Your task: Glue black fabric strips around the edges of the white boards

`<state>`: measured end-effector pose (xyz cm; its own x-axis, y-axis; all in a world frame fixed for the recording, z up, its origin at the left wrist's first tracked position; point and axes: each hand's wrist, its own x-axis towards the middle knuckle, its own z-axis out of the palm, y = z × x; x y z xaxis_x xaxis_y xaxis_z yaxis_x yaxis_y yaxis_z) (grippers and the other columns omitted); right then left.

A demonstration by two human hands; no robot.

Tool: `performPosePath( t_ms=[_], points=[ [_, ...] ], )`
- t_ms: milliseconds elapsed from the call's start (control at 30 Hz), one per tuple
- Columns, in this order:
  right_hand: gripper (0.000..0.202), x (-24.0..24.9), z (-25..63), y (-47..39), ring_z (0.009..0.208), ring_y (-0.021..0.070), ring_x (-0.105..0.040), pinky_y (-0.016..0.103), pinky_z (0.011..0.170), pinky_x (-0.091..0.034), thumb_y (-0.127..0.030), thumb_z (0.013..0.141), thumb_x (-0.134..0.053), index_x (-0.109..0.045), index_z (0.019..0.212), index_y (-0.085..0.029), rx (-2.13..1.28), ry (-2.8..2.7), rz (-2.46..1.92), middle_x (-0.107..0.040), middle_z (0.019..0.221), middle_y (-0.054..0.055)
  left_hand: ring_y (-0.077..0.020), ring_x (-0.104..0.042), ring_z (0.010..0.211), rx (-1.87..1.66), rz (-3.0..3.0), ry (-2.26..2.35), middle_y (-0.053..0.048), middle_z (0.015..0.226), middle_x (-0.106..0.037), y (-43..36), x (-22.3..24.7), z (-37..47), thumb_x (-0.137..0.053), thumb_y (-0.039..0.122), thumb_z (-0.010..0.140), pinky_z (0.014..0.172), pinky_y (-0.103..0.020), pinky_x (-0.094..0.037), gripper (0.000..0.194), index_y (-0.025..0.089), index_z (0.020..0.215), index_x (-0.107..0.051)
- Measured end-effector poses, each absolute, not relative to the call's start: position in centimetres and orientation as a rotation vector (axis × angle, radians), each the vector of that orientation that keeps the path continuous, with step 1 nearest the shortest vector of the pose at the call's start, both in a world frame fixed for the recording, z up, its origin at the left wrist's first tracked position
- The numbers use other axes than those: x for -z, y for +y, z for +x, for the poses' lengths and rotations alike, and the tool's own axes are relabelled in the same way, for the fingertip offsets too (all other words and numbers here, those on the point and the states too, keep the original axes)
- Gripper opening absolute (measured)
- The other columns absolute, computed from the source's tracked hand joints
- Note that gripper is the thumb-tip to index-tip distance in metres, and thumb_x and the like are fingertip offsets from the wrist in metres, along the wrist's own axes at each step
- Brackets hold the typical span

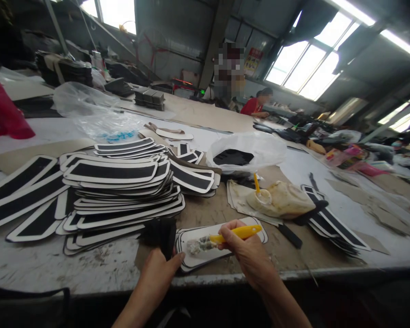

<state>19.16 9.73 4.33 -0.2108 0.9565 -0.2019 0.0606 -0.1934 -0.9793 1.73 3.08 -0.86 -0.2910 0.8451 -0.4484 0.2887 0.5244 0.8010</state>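
My right hand (242, 243) is closed round the yellow handle of a paintbrush (241, 233). Its whitish, caked bristles rest on the top piece of a small stack of white rounded panels (222, 256) at the table's front edge. A bunch of black, soft-looking strips (162, 230) rises from my left hand (162, 269), whose fingers are partly hidden and whose thumb reaches the stack's left end. Beyond the brush lies a stained, cream-coloured plastic container (285, 198), with a yellow stick (256, 183) standing in its opening.
Piles of white-edged black panels (123, 200) fill the left. More such panels (338, 223) lie at the right beside a black-handled tool (290, 236). A plastic bag (259, 148) holds black pieces. Across the table sits a person in red (251, 107).
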Motion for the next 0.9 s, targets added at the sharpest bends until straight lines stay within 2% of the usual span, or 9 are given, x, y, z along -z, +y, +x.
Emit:
performPosePath(
  t_ms=[100,333,500,567,767,900],
  points=[
    [0.026,-3.6,19.3,9.9,0.056,0.0126,-0.056,0.024,0.058,-0.043,-0.042,0.073,-0.062,-0.053,0.072,-0.017,-1.423,-1.406,-1.355,-0.058,0.06,-0.002,-0.0211,-0.052,0.065,-0.76,0.891,1.809,-0.001,0.058,-0.051,3.0,0.9,1.6,-0.051,0.041,0.062,0.06,-0.029,-0.034,0.023,0.019,0.057,-0.049],
    [0.027,-5.8,22.1,10.7,0.056,0.0148,-0.053,0.025,0.056,-0.04,-0.044,0.074,-0.06,-0.054,0.066,-0.019,-0.911,-1.661,-1.588,-0.057,0.056,-0.001,-0.0148,-0.039,0.045,-0.758,0.798,1.802,0.004,0.042,-0.041,3.0,2.0,1.5,-0.051,0.044,0.063,0.05,-0.028,-0.03,0.025,0.02,0.057,-0.05],
    [0.027,-5.3,19.4,9.5,0.058,0.0147,-0.056,0.026,0.059,-0.043,-0.044,0.076,-0.057,-0.053,0.069,-0.018,-1.217,-1.563,-1.406,-0.058,0.059,0.0,-0.016,-0.043,0.049,-0.774,0.8,1.788,0.003,0.045,-0.044,2.9,2.3,1.1,-0.054,0.046,0.062,0.052,-0.028,-0.033,0.027,0.019,0.058,-0.051],
    [0.027,-4.7,19.3,9.7,0.056,0.0145,-0.055,0.026,0.056,-0.043,-0.043,0.076,-0.057,-0.053,0.068,-0.018,-1.226,-1.581,-1.401,-0.057,0.058,-0.001,-0.0169,-0.044,0.05,-0.782,0.795,1.788,0.003,0.045,-0.045,2.7,2.1,1.0,-0.055,0.049,0.063,0.053,-0.029,-0.033,0.031,0.019,0.059,-0.052],
    [0.019,-4.3,25.3,11.8,0.064,0.0165,-0.05,0.028,0.061,-0.039,-0.037,0.077,-0.058,-0.056,0.068,-0.02,-0.657,-1.82,-1.532,-0.052,0.066,0.001,-0.0168,-0.04,0.044,-0.869,0.638,1.797,0.004,0.037,-0.042,2.4,2.0,1.5,-0.06,0.054,0.058,0.051,-0.03,-0.031,0.036,0.018,0.061,-0.057],
    [0.016,-5.1,28.1,12.3,0.068,0.018,-0.05,0.031,0.066,-0.039,-0.032,0.078,-0.057,-0.055,0.067,-0.021,-0.39,-1.944,-1.481,-0.052,0.068,0.001,-0.0172,-0.041,0.047,-0.87,0.622,1.812,0.004,0.038,-0.042,2.4,2.2,1.6,-0.061,0.056,0.055,0.054,-0.03,-0.03,0.039,0.019,0.061,-0.055]
  ],
)
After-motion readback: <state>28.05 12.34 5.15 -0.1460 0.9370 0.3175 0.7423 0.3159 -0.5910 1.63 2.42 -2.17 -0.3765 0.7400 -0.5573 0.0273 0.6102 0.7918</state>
